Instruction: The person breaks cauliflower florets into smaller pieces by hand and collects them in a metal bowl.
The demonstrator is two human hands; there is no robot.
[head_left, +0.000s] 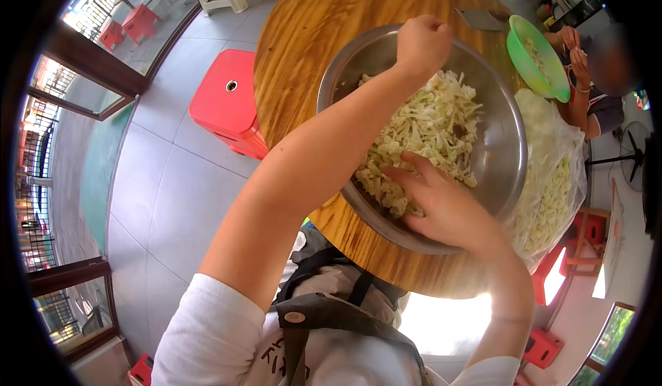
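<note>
A large steel bowl holds a heap of cut cauliflower florets. My left hand is closed above the far part of the bowl, its knuckles upward. Whatever lies inside its curled fingers is hidden from this side. Lower down, my right hand rests on the near part of the heap. Its fingers are spread and touch the florets, with some fingertips sunk among the pieces.
The bowl stands on a round wooden table. To its right lie a clear plastic bag of cauliflower and a green basin, where another person's hands are raised. A cleaver lies behind. A red stool stands left.
</note>
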